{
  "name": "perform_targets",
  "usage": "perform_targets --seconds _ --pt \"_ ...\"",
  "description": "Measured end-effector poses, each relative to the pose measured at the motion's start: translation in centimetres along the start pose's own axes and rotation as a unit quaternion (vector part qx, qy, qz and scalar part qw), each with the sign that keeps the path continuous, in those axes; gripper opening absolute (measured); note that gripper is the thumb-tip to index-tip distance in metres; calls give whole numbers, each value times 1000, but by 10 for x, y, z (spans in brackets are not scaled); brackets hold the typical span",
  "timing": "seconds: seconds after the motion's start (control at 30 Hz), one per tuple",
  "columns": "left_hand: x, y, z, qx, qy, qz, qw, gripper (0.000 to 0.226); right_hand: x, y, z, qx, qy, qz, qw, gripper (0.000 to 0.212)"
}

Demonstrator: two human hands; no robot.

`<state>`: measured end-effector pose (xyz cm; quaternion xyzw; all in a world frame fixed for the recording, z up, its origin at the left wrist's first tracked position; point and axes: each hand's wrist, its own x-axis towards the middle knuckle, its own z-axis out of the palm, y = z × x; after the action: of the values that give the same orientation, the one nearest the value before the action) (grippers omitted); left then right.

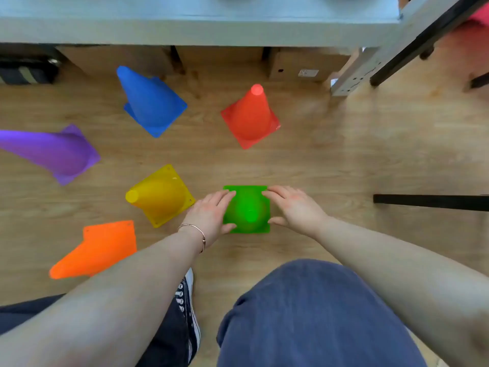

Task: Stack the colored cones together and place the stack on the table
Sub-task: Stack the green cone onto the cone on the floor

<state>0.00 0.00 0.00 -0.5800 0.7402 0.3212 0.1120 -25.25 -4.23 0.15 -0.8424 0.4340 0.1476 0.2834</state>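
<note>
Blue-trousered knee point(317, 313) right up close, a dark sneaker point(189, 308) beside it on the wooden floor point(344, 154), and two bare forearms reaching out over them. Both hands are on the green cone point(248, 207), which stands upright on the floor, seen almost straight down its tip. The left hand point(211, 211), a thin bracelet point(194, 233) at its wrist, lies against the cone's left side, its fingers point(225, 194) stretched along the base edge and the thumb tucked under the near corner. The right hand point(293, 207) mirrors it on the right side, fingers spread toward the far corner, thumb at the near one. So the cone sits clasped between two loosely open hands, base flat on the floor as far as I can see. Around it, five more cones, all apart from each other: yellow cone point(161, 194) just left of the green, orange cone point(98, 250) nearer and further left, purple cone point(53, 152) at the left edge, blue cone point(150, 102) beyond, red cone point(251, 117) straight ahead. The grey table point(185, 25) runs across the far side, cardboard boxes point(299, 64) beneath it.
</note>
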Motion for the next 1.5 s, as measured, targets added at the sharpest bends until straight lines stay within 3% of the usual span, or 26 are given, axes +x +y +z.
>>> perform_targets --seconds 0.2,0.43,1.03,1.5 --pt "12 -4 8 -46 -33 -11 998 77 12 -6 24 84 -15 38 996 83" --pt "14 -4 -6 -94 -16 -31 995 76 19 -7 15 160 -37 64 984 83" --pt "16 -8 -106 -236 150 -90 956 68 54 -19 -126 307 19 5 952 66" --pt "47 16 -198 -254 286 -54 922 67 71 -7 -239 223 102 -21 969 77"
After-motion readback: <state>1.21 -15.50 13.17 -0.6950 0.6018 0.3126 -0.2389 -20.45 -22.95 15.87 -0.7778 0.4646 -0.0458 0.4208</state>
